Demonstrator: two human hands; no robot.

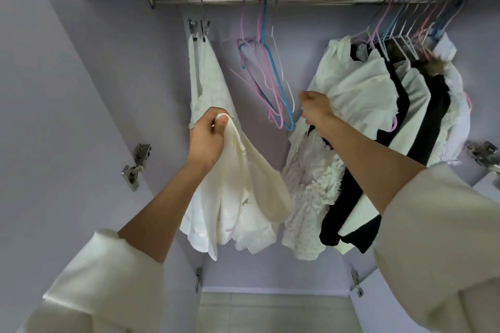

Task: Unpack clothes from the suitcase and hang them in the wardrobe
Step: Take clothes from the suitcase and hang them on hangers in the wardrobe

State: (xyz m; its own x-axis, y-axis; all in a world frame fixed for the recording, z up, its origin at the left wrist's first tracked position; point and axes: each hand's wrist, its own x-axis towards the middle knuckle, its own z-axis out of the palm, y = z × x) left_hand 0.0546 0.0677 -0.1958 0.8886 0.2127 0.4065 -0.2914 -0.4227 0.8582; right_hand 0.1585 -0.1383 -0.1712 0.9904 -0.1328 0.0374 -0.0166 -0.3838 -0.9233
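**Cream garment in your left hand, right hand at the hung clothes**

Your left hand [207, 138] is clenched around the top edge of a cream garment [257, 178], thumb and fingers pinching a bunched fold of it. The garment hangs from that grip with its long axis running down and toward the right, its rounded lower end pointing at the bottom of the wardrobe [67, 89], in front of the back panel. It lies over and partly covers the lower part of a white clipped garment [208, 76], which hangs from two metal clips [198, 26] on the rail [270, 1] at the far left.

Your right hand [315, 109] is curled around the edge of a white ruffled garment [359, 89], the leftmost piece in the bunch of hung clothes [405, 105] on the right side of the rail. That bunch alternates white and black pieces, all slanting down and leftward from their hangers. Below your right wrist a frilled white piece [311, 186] hangs lower than the rest, just beside the cream garment's rounded end.

Between your two hands, a cluster of empty hangers [273, 84] in pink, blue and white dangles from the rail, tilted down toward the right. Both your forearms are bare, with cream sleeves [102, 278] pushed back near the elbows.
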